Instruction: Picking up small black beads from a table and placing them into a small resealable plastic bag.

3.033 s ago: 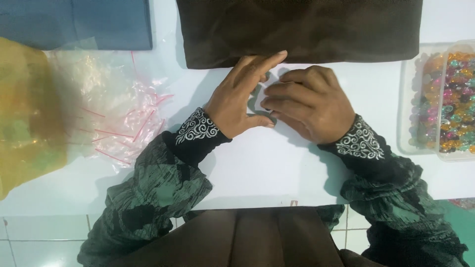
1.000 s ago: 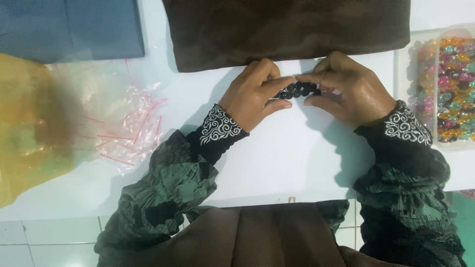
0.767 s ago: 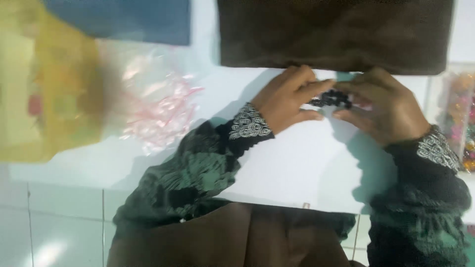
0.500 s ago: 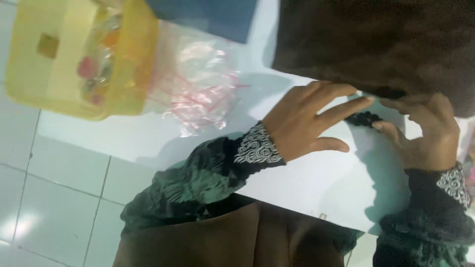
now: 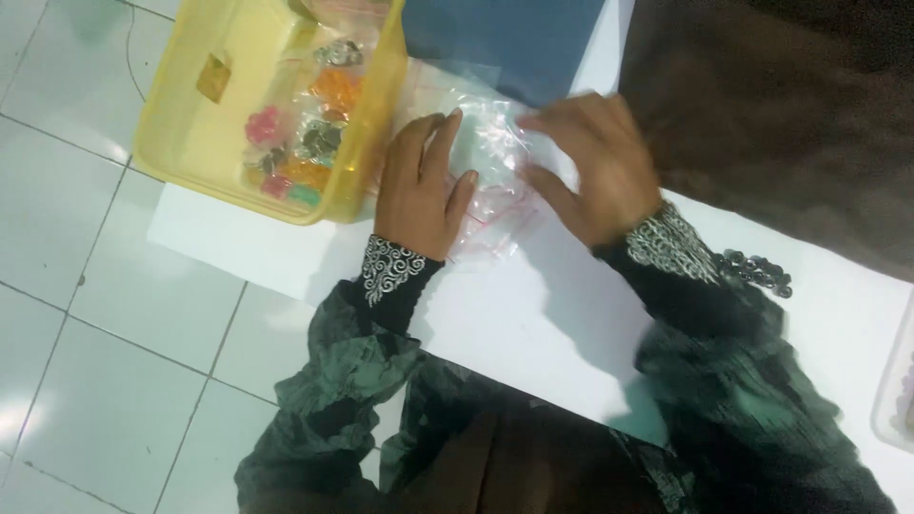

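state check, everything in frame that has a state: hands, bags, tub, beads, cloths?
left hand: open, flat on the clear bags
right hand: open, fingers spread on the clear bags
clear bags: loose pile, look empty
yellow tub: lidless, holds small filled packets
dark bead string: lying on the white board, untouched
brown cloth: laid flat
blue cloth: laid flat

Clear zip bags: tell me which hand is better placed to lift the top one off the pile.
Probably the right hand: its fingertips rest on the pile of clear zip bags, spread over the top. The left hand lies at the pile's left edge, against the yellow tub.
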